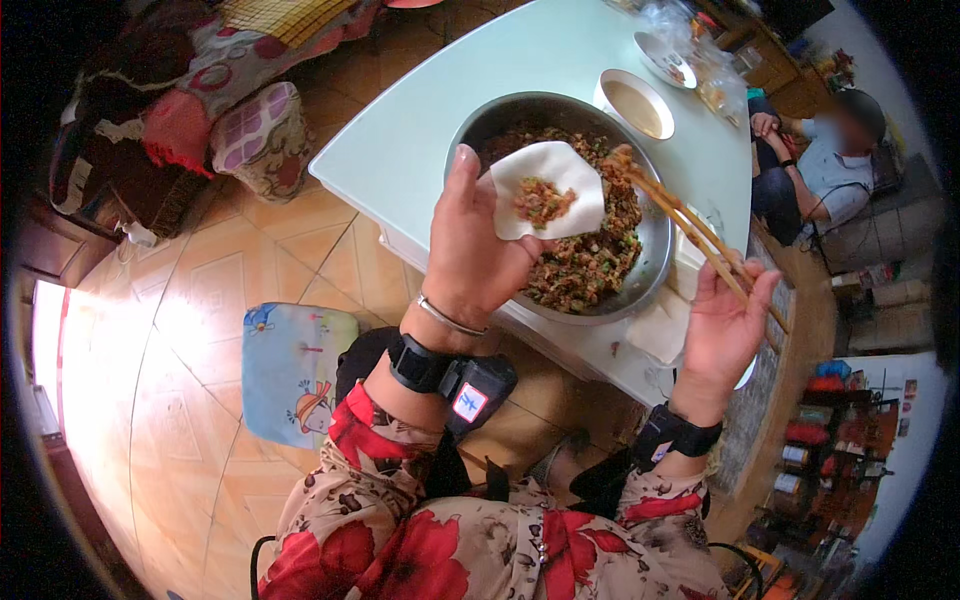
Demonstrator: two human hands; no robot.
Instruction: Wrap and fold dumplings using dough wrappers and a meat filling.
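Note:
My left hand [480, 240] holds a thin white dough wrapper [586, 187] over a wide steel bowl [660, 259]. A small heap of minced filling [541, 202] sits in the middle of the wrapper. In the bowl lies more brown filling [581, 281] flecked with green. My right hand [724, 319] grips a pair of wooden chopsticks [697, 236] just right of the bowl. Bits of filling cling to their tips, which are over the bowl's right side. Below the bowl's right rim, near my right hand, are more white wrappers [660, 330] on the table.
The bowl stands on a pale glass-topped table [420, 127]. Behind it are a white bowl of cloudy liquid [637, 105], a small dish [664, 60] and clear plastic bags [679, 26]. A person [832, 165] sits at the right. A stool with a cartoon cover [296, 375] stands at the left.

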